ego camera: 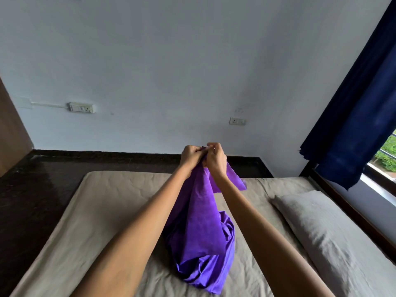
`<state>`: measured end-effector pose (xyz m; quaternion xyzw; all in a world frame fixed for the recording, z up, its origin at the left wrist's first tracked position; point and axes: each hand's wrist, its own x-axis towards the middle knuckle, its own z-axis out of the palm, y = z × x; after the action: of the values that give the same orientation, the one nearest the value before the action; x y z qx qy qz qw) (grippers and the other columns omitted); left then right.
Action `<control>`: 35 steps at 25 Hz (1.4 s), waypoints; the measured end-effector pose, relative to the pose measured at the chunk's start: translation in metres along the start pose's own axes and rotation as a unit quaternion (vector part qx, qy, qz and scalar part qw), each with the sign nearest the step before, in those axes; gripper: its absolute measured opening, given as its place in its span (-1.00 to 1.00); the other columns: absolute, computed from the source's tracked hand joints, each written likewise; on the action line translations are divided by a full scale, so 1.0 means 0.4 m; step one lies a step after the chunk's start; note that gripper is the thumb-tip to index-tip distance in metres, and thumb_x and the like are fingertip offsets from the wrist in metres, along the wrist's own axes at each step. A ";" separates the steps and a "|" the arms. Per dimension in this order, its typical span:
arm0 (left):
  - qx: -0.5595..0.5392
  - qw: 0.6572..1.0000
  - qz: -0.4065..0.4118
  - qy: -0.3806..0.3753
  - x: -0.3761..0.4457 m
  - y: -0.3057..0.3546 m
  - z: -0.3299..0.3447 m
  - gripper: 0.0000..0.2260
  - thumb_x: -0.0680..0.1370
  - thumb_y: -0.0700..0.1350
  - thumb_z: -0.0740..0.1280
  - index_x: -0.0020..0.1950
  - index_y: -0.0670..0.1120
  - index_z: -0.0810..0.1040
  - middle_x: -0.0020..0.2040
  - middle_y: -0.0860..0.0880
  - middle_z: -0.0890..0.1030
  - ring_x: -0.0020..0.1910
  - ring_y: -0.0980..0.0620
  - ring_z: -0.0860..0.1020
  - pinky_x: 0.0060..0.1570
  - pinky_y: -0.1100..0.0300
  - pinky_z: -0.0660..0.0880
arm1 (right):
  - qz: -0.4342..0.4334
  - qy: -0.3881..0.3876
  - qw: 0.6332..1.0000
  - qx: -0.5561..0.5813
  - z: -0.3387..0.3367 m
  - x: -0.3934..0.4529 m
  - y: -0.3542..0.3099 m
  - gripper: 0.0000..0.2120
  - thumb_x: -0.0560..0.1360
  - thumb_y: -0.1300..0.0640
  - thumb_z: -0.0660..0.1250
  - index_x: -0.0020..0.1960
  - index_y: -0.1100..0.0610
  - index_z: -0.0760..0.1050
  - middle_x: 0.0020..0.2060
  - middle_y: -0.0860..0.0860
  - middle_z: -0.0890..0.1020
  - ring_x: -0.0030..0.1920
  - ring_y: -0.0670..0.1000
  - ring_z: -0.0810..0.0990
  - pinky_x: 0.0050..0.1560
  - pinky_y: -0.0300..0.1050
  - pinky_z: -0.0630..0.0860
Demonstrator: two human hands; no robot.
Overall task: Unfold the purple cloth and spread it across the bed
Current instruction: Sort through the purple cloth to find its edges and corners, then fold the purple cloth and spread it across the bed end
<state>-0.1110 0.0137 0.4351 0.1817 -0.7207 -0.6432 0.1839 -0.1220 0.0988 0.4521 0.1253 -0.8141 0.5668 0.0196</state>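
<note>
The purple cloth [200,228] hangs bunched from my two raised hands, and its lower part lies crumpled on the bed [102,215]. My left hand [190,158] and my right hand [215,160] are close together above the middle of the bed, both gripping the cloth's top edge. A loose flap of cloth sticks out to the right below my right hand. The bed has a beige-grey sheet.
A grey pillow [327,230] lies on the bed's right side. A dark blue curtain [355,112] and a window are at the right. Dark floor [42,181] runs along the bed's left and far sides. A pale wall with two sockets stands behind.
</note>
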 end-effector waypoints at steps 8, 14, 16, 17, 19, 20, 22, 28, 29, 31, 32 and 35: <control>-0.024 0.993 0.070 -0.096 -0.073 0.021 -0.051 -0.92 0.52 -0.27 0.33 -0.02 -0.22 0.59 -0.41 0.10 0.62 -0.43 0.26 0.58 -0.36 0.41 0.51 | 0.070 -0.241 0.967 0.040 -0.045 -0.010 -0.069 -0.40 0.58 -0.20 0.01 0.52 0.05 0.01 0.37 0.21 0.36 0.07 0.16 0.60 -0.07 0.03 0.61; 0.015 0.993 0.104 -0.062 -0.088 0.017 -0.051 -0.80 0.55 -0.20 0.30 0.01 -0.32 0.62 -0.21 -0.10 0.69 -0.39 0.37 0.51 -0.24 0.46 0.43 | -0.073 -0.217 0.950 -0.212 -0.115 -0.025 -0.088 -0.62 0.61 -0.07 -0.02 0.23 0.12 0.39 -0.20 0.28 0.63 -0.15 0.25 0.65 -0.05 0.10 0.60; 0.003 0.995 0.094 -0.028 -0.086 0.024 -0.042 -0.79 0.53 -0.14 0.33 0.01 -0.26 0.64 -0.10 -0.19 0.67 -0.28 0.23 0.54 -0.12 0.26 0.46 | -0.124 -0.130 0.950 -0.256 -0.133 -0.022 -0.060 -0.70 0.54 0.01 0.12 0.21 0.03 0.45 -0.10 0.12 0.63 0.02 0.18 0.60 0.05 0.01 0.53; 0.003 0.996 0.089 -0.018 -0.088 0.031 -0.039 -0.78 0.52 -0.10 0.34 -0.03 -0.25 0.65 -0.14 -0.17 0.65 -0.24 0.12 0.53 -0.10 0.16 0.45 | -0.127 -0.119 0.957 -0.232 -0.139 -0.025 -0.045 -0.68 0.49 0.05 0.20 0.24 0.03 0.44 -0.03 0.08 0.59 0.06 0.14 0.57 0.08 0.00 0.51; -0.001 0.995 0.097 -0.018 -0.087 0.044 -0.037 -0.72 0.48 -0.04 0.35 -0.13 -0.28 0.62 -0.24 -0.14 0.58 -0.22 0.03 0.47 -0.15 0.12 0.38 | -0.125 -0.119 0.964 -0.202 -0.138 -0.034 -0.009 -0.62 0.42 0.10 0.31 0.24 0.07 0.43 0.07 0.06 0.48 0.09 0.09 0.54 0.06 0.00 0.51; -0.016 0.995 0.102 -0.018 -0.089 0.055 -0.038 -0.72 0.47 -0.05 0.35 -0.17 -0.29 0.60 -0.26 -0.12 0.55 -0.23 0.03 0.44 -0.18 0.14 0.36 | -0.122 -0.104 0.962 -0.221 -0.134 -0.037 0.009 -0.65 0.42 0.12 0.32 0.20 0.09 0.45 0.10 0.07 0.47 0.08 0.10 0.55 -0.02 -0.02 0.51; -0.069 0.992 0.102 -0.014 -0.103 0.090 -0.043 -0.80 0.50 -0.12 0.35 -0.23 -0.23 0.58 -0.33 -0.02 0.52 -0.31 0.10 0.42 -0.30 0.24 0.35 | -0.094 -0.046 0.958 -0.265 -0.128 -0.041 0.055 -0.78 0.43 0.13 0.29 0.06 0.13 0.48 0.08 0.10 0.53 0.04 0.18 0.56 -0.15 -0.07 0.42; -0.219 0.970 0.108 -0.004 -0.125 0.226 -0.154 -0.82 0.56 -0.17 0.28 -0.25 -0.07 0.53 -0.49 0.14 0.57 -0.50 0.24 0.48 -0.47 0.40 0.38 | 0.041 -0.036 0.954 -0.295 -0.134 -0.033 0.179 -0.79 0.44 0.09 0.27 0.03 0.11 0.57 0.01 0.18 0.65 0.07 0.23 0.60 -0.06 -0.01 0.51; -0.248 0.962 0.112 0.010 -0.123 0.241 -0.189 -0.80 0.56 -0.16 0.28 -0.27 -0.07 0.52 -0.48 0.13 0.57 -0.49 0.22 0.49 -0.45 0.37 0.40 | 0.047 -0.031 0.951 -0.304 -0.139 -0.030 0.193 -0.78 0.44 0.08 0.27 0.04 0.11 0.58 0.01 0.18 0.65 0.07 0.23 0.60 -0.05 -0.01 0.51; -0.292 0.946 0.119 0.074 -0.100 0.238 -0.277 -0.80 0.54 -0.12 0.32 -0.29 -0.07 0.49 -0.43 0.08 0.54 -0.43 0.15 0.47 -0.37 0.28 0.41 | 0.041 -0.016 0.952 -0.302 -0.143 -0.021 0.208 -0.78 0.46 0.09 0.24 0.04 0.13 0.56 0.01 0.20 0.65 0.06 0.24 0.60 -0.01 0.02 0.52; -0.295 0.941 0.113 0.119 -0.088 0.226 -0.315 -0.80 0.52 -0.10 0.35 -0.30 -0.06 0.47 -0.40 0.03 0.49 -0.41 0.12 0.43 -0.36 0.24 0.38 | 0.034 -0.008 0.954 -0.298 -0.146 -0.013 0.204 -0.78 0.47 0.12 0.21 0.05 0.17 0.53 0.02 0.23 0.63 0.07 0.26 0.58 0.01 0.04 0.51; -0.225 0.935 0.057 0.268 -0.072 0.156 -0.399 -0.68 0.56 -0.09 0.29 -0.39 -0.06 0.37 -0.41 -0.03 0.33 -0.39 0.03 0.30 -0.31 0.13 0.25 | 0.042 0.012 0.972 -0.231 -0.145 0.006 0.140 -0.77 0.49 0.26 0.11 0.11 0.24 0.39 0.08 0.33 0.58 0.10 0.31 0.54 0.01 0.04 0.42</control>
<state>-0.0081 -0.1025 0.5131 0.2601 -0.4902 -0.7044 0.4425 -0.1436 0.1703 0.4216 0.0762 -0.9270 0.3657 0.0342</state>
